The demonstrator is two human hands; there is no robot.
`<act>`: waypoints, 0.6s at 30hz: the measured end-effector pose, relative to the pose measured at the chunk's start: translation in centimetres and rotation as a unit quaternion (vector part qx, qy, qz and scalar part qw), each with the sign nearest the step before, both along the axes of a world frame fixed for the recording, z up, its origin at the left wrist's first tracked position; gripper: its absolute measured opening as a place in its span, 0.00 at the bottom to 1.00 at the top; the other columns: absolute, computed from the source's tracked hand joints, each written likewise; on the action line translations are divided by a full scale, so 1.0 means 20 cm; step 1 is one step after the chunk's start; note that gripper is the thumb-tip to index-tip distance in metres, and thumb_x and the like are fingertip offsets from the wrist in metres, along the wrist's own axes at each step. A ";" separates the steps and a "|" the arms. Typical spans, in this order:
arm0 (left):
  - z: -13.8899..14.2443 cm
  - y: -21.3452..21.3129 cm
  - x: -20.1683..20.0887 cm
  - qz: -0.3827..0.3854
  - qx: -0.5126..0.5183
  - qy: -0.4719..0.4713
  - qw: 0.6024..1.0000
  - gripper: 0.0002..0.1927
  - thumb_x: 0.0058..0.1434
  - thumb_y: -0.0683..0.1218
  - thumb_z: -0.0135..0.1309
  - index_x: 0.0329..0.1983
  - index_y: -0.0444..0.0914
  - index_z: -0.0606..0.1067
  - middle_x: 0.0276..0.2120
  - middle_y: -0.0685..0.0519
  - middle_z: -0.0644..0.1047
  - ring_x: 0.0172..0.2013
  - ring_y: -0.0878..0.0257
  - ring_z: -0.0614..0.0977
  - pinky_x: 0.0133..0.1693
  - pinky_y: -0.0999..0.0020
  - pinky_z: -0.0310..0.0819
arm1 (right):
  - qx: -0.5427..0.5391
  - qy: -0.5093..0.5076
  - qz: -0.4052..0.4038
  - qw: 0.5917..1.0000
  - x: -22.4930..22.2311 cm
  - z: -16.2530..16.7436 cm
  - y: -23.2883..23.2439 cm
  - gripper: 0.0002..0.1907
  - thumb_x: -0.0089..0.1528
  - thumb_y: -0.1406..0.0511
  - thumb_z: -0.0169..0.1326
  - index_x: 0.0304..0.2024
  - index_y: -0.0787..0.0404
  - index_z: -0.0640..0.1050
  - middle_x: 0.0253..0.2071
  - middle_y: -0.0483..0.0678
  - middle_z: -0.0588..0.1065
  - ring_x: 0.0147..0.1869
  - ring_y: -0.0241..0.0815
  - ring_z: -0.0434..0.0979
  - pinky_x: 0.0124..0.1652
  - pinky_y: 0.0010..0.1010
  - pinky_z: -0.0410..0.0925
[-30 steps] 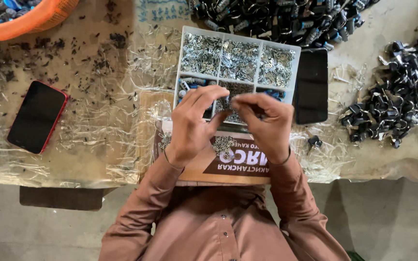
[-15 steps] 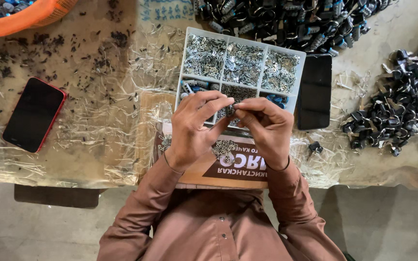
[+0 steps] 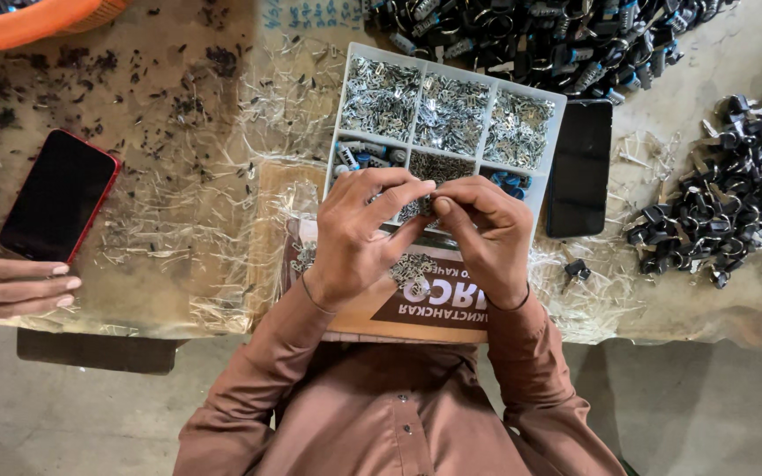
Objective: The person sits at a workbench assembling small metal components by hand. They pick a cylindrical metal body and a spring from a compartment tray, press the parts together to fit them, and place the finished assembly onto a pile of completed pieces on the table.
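Brown sleeves lead up to the left hand (image 3: 359,234) and right hand (image 3: 487,238), fingertips pinched together on a tiny metal piece (image 3: 430,199), hidden mostly by the fingers, at the centre. It looks like a fitting step; the next move likely needs a steady pinch. Under the wrists lies a brown printed card (image 3: 416,304). At 12 o'clock sits a white compartment tray (image 3: 451,110) of silvery parts. At 3 o'clock lies a black phone (image 3: 579,167), at 9 o'clock a red-cased phone (image 3: 59,198).
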State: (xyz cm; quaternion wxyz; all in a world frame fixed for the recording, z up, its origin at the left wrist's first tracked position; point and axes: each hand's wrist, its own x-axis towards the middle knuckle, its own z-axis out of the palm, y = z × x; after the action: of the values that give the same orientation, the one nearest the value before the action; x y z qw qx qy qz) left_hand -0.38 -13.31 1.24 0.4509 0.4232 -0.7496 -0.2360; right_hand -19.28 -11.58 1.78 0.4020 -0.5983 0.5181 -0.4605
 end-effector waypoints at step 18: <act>0.01 -0.01 0.01 -0.006 0.018 0.027 0.999 0.21 0.58 0.43 0.69 0.56 0.44 0.80 0.50 0.56 0.80 0.46 0.58 0.80 0.50 0.64 0.73 | -0.196 0.425 -0.036 0.883 0.00 -0.04 -0.10 0.11 0.54 0.66 0.67 0.40 0.59 0.84 0.39 0.45 0.76 0.44 0.44 0.71 0.43 0.36 0.67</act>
State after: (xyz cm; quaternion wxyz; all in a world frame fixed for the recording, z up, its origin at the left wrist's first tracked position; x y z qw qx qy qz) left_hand -0.15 -13.46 1.35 0.4617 0.4204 -0.7352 -0.2637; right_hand -19.36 -13.63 0.95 0.0012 -0.7842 0.5594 -0.2687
